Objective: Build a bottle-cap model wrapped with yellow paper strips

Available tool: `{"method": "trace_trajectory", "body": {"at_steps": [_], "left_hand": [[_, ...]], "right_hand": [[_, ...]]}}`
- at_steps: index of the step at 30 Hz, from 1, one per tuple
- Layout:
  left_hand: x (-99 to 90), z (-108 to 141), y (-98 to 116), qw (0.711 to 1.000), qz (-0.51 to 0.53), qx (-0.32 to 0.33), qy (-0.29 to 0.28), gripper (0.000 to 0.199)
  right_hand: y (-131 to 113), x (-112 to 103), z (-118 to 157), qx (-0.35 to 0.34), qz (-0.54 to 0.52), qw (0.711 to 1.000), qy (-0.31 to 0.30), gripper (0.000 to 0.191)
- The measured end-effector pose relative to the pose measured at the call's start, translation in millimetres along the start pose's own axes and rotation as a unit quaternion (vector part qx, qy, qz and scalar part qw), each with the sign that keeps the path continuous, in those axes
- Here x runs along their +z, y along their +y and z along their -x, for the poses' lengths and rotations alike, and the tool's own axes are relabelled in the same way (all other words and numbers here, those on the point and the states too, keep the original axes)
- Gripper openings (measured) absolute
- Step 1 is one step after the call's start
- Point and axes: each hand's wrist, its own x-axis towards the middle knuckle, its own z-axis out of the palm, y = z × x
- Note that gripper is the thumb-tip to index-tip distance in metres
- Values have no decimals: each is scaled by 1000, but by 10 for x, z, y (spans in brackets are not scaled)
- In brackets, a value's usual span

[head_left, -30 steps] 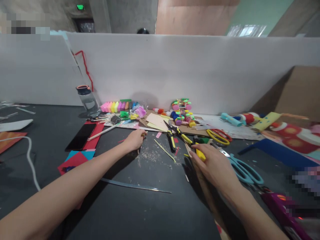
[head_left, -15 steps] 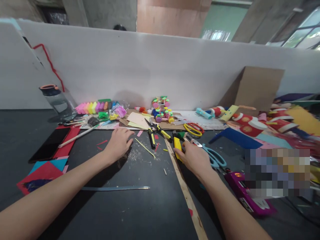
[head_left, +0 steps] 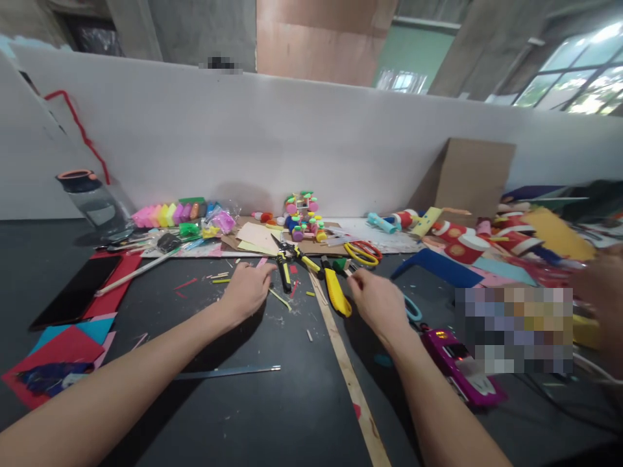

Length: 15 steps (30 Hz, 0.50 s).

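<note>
Head view: the right hand curls over blue-handled scissors, grip unclear, beside a yellow-handled tool. The left hand bends its fingers near a yellow-green strip, its hold also unclear; black-and-yellow pliers lie between the hands.

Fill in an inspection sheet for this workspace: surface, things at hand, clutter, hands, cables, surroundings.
Surface: dark table, strewn with small scraps.
Things at hand: pliers and yellow-handled tool lying between the hands; wooden strip running toward the wearer.
Clutter: phone on red paper, coloured blocks, purple device.
Left hand: fingers low; grip unclear.
Right hand: fingers curled beside the yellow-handled tool; grip unclear.
Cables: dark cable, right side.
Surroundings: white partition behind; bottle at left.
</note>
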Motion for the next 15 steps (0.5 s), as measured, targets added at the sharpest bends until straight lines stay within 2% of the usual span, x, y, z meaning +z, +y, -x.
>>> {"method": "trace_trajectory", "body": {"at_steps": [3, 6, 9, 15], "left_hand": [[37, 16, 37, 999, 41, 28, 13, 35], [56, 57, 77, 996, 66, 53, 24, 32], [61, 105, 119, 994, 79, 70, 23, 29], [31, 205, 153, 991, 103, 81, 20, 27]], "right_hand": [[289, 22, -126, 54, -1, 998, 34, 31], [459, 117, -221, 34, -6, 999, 23, 34], [452, 230, -252, -2, -2, 1000, 3, 34], [363, 310, -253, -9, -2, 1000, 8, 33]]}}
